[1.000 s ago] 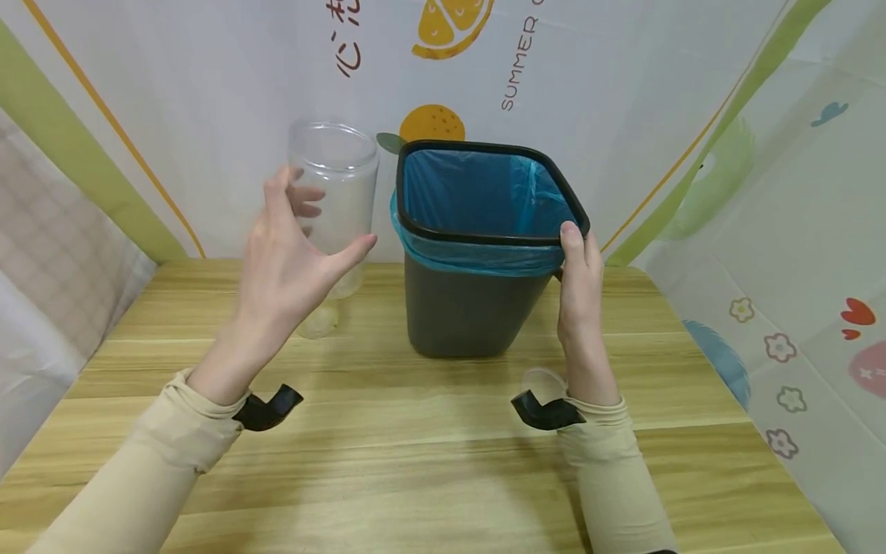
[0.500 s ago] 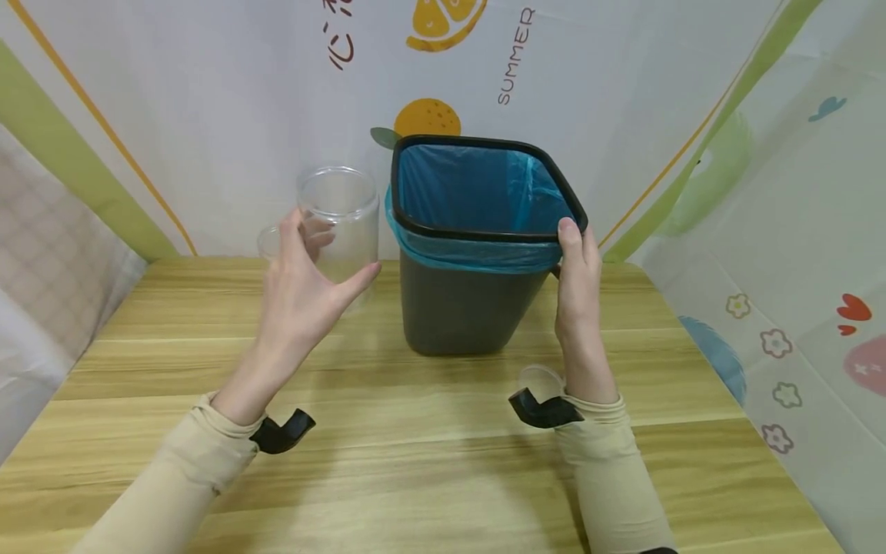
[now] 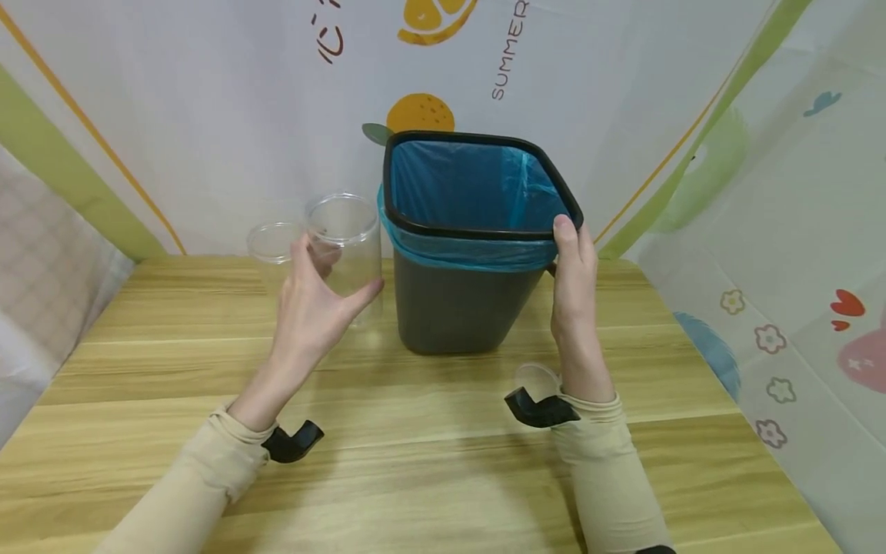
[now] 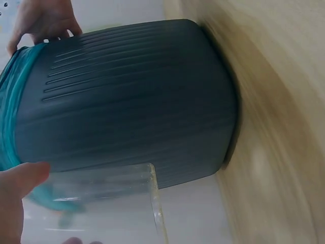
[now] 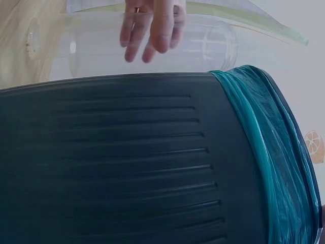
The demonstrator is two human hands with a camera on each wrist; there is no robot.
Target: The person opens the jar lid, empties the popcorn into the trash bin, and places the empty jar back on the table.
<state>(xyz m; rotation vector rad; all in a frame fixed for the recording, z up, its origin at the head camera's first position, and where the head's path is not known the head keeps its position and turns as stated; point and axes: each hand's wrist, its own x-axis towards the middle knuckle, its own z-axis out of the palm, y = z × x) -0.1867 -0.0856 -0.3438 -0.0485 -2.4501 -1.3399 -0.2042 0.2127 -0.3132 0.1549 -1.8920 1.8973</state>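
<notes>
My left hand [image 3: 311,308] grips a clear plastic jar [image 3: 349,258] from the side, thumb toward the bin and fingers reaching behind. In the left wrist view the jar [image 4: 101,203] lies close beside the bin's wall. A dark grey trash bin [image 3: 457,304] with a black rim and blue liner [image 3: 477,258] stands at the middle back. My right hand [image 3: 576,285] holds that bin at its near right corner, the thumb on the rim. Another clear jar [image 3: 274,242] stands left of the gripped one, partly hidden by my left hand.
A clear round disc [image 3: 536,377] lies on the wood-grain table [image 3: 401,462], beside my right wrist. Printed white curtain [image 3: 263,115] hangs behind the bin and on both sides. Black mounts [image 3: 294,442] stick out from both sleeves.
My left hand has come down and slightly right with the clear jar, nearer the table. The second jar has come into view at its left. My right hand stays on the bin.
</notes>
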